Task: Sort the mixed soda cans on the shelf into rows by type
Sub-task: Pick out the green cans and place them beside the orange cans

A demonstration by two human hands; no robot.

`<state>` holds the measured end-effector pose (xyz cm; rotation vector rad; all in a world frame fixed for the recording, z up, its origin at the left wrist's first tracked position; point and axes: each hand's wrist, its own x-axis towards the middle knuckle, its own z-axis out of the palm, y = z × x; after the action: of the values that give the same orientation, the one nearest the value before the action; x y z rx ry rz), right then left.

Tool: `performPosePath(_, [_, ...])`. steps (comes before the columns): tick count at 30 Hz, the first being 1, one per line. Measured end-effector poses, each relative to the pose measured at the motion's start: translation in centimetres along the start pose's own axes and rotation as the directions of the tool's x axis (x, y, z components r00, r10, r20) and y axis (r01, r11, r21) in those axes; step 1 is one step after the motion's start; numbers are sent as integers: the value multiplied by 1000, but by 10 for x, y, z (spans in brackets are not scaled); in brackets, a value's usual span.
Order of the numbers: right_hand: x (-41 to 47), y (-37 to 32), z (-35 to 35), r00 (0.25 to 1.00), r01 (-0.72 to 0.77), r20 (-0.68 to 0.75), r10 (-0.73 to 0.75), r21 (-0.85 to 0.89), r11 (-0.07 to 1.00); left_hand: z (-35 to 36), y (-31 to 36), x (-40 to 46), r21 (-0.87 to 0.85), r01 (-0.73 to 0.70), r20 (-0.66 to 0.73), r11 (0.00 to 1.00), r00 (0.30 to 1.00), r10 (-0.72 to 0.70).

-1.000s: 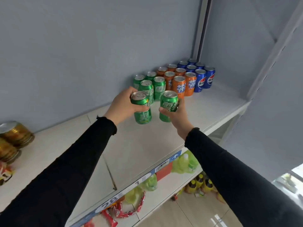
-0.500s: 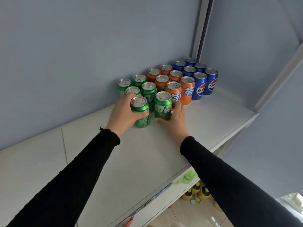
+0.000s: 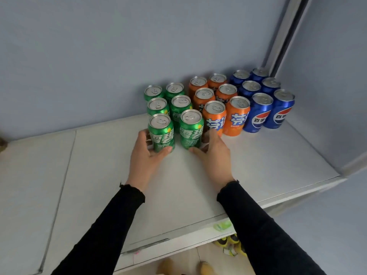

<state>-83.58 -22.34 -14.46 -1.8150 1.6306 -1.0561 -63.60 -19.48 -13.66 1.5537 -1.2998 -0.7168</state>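
Several green cans stand on the white shelf in two short rows running back to the wall. Several orange cans stand to their right, and several blue cans beyond those. All are upright. My left hand grips the front left green can, thumb low on its front. My right hand holds the front right green can, with its thumb at the base and its fingers between that can and an orange one. Both cans stand on the shelf.
The grey back wall is right behind the cans and a side panel closes the shelf on the right. The shelf's front edge runs across below my arms. Yellow-green packs show on a lower level. A gold object pokes in at far left.
Both green cans have come down from mid-air onto the shelf at the front of the green rows. My view has tilted down and moved closer.
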Motion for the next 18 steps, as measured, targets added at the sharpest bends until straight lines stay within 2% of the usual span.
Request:
performPosePath(5, [4, 3, 3, 1000, 16, 15, -17, 34, 999, 9, -1, -10, -8, 6, -71, 1000, 997, -7])
performPosePath(18, [-1, -1, -2, 999, 5, 35, -7, 73, 997, 16, 2, -14, 53, 5, -95, 999, 995, 0])
